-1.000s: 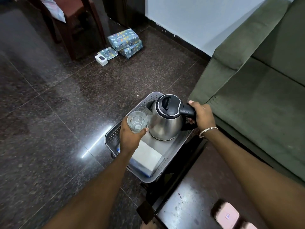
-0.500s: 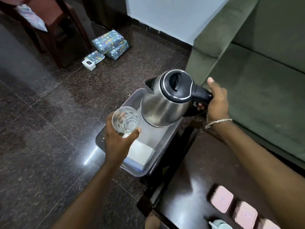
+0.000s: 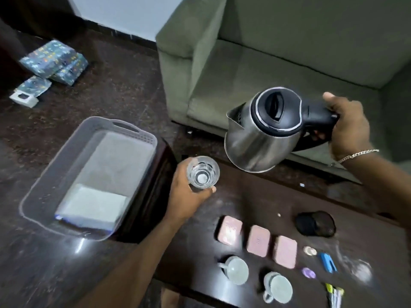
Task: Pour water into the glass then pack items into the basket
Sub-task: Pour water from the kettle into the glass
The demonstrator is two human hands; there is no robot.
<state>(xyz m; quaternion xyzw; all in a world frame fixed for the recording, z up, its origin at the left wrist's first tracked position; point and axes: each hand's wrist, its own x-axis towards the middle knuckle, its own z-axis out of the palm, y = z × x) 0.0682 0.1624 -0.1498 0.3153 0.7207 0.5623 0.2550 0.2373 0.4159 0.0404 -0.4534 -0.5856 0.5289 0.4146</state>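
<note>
Nearest, mugs [image 3: 235, 270] and pink boxes [image 3: 258, 240] crowd the dark table [image 3: 255, 196]. The left hand [image 3: 189, 196] wraps the upright glass [image 3: 202, 172] over the table's bare left edge; the right hand [image 3: 347, 127] grips the kettle [image 3: 262, 130] (lid closed) aloft. The basket [image 3: 89, 174] sits left.

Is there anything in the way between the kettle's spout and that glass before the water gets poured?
Nothing visible. The kettle, held by the right hand, hangs up and to the right of the glass in the left hand; only open air lies between them.
</note>
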